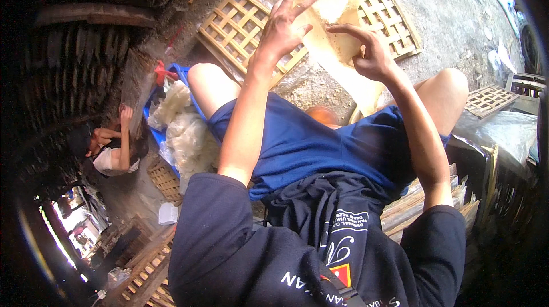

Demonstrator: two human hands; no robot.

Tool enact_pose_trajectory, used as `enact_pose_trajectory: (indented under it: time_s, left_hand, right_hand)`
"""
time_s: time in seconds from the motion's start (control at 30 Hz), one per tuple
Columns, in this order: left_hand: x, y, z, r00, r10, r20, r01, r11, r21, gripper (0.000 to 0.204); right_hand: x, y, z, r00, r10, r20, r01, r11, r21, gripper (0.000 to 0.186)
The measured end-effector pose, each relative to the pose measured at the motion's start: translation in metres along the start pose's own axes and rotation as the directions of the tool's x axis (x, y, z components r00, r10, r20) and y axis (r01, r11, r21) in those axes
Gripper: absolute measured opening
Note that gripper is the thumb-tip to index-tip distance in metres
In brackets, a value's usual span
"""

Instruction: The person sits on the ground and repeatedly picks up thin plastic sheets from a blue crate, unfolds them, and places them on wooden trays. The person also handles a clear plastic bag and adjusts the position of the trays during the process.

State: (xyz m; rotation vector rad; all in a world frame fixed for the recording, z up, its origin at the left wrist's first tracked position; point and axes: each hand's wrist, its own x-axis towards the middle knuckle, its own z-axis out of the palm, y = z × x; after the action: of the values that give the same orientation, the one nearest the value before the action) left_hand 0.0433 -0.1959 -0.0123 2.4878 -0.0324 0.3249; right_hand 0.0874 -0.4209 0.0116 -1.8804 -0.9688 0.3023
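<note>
- Thin tan sheet (345, 15) btwn both hands, near woven trays (394, 12); prob light, floppy, easily torn
- L hand (281, 29), R hand (372, 52): thumb & index parted; can't tell if touching sheet
- Best hold: prob opp edges, gently

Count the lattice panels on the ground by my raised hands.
2. One lattice panel lies partly behind the left hand; a second panel lies beyond the right hand. More could be hidden beneath.
</note>
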Motion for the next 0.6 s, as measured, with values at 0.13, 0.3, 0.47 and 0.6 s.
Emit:
enact_pose_trajectory:
  time_s: [0.13,0.3,0.47,0.6]
  left_hand:
    - [-0.004,-0.017,0.010,0.992,0.102,0.068,-0.104,0.995,0.014,0.034]
    - [0.002,-0.009,-0.001,0.977,-0.007,0.215,0.065,0.962,-0.265,0.024]
    - [-0.001,-0.001,-0.012,0.948,-0.119,0.296,0.194,0.952,-0.235,0.027]
    - [-0.003,-0.010,-0.004,0.934,-0.093,0.344,0.188,0.949,-0.254,0.025]
  right_hand:
    - [0.003,-0.004,-0.004,0.991,0.106,0.078,-0.116,0.983,0.140,0.072]
    - [0.003,0.016,-0.006,0.980,0.197,0.039,-0.201,0.963,0.178,0.075]
    - [0.001,0.037,-0.005,0.919,0.378,-0.112,-0.326,0.888,0.324,0.068]
    - [0.004,0.031,-0.004,0.863,0.484,-0.143,-0.451,0.867,0.212,0.068]
